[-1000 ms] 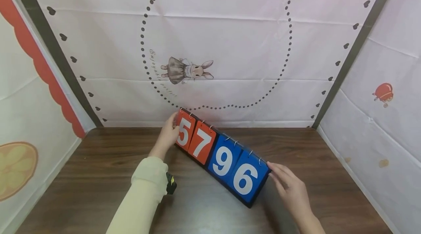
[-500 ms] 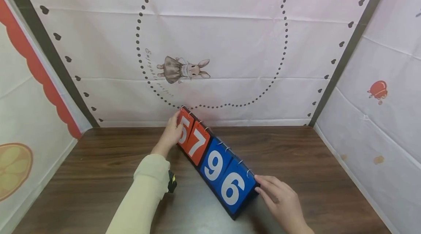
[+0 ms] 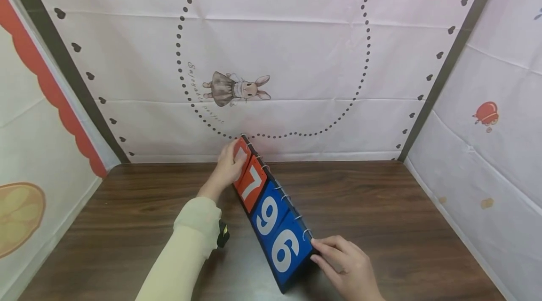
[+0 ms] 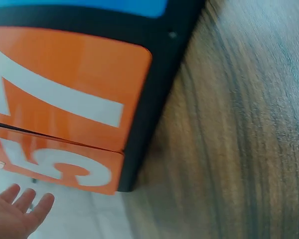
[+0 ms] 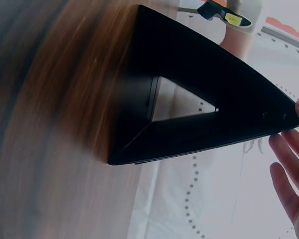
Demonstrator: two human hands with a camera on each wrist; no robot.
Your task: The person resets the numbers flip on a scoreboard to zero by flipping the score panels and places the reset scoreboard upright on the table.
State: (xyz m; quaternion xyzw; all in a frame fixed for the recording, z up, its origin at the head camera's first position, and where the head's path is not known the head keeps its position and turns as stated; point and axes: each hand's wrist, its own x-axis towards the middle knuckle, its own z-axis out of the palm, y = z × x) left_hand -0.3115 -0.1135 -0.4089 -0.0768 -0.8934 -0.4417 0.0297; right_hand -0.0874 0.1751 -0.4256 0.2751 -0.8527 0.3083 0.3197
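Observation:
A tabletop flip scoreboard [image 3: 271, 207] stands slantwise on the table, a black tent-shaped frame with ringed number cards. Its front shows red cards and blue cards, reading 7, 9 and 6 in the head view; the 5 card [image 4: 65, 162] shows in the left wrist view. My left hand [image 3: 227, 164] holds the far upper end, partly covering the 5; several of its fingers [image 4: 40, 209] show beyond the end in the left wrist view. My right hand [image 3: 349, 265] pinches the near top corner between thumb and fingers. The triangular open end [image 5: 189, 99] faces the right wrist view.
The brown wood-grain table [image 3: 381, 207] extends around the scoreboard. A white printed cloth [image 3: 296, 56] with a rabbit drawing rises at the back, and more cloth stands on both sides. A black band [image 3: 222, 233] is on my left wrist.
The scoreboard has turned clockwise, its near end swinging left and toward me. My right hand has moved left and nearer with it; my left hand has shifted slightly right.

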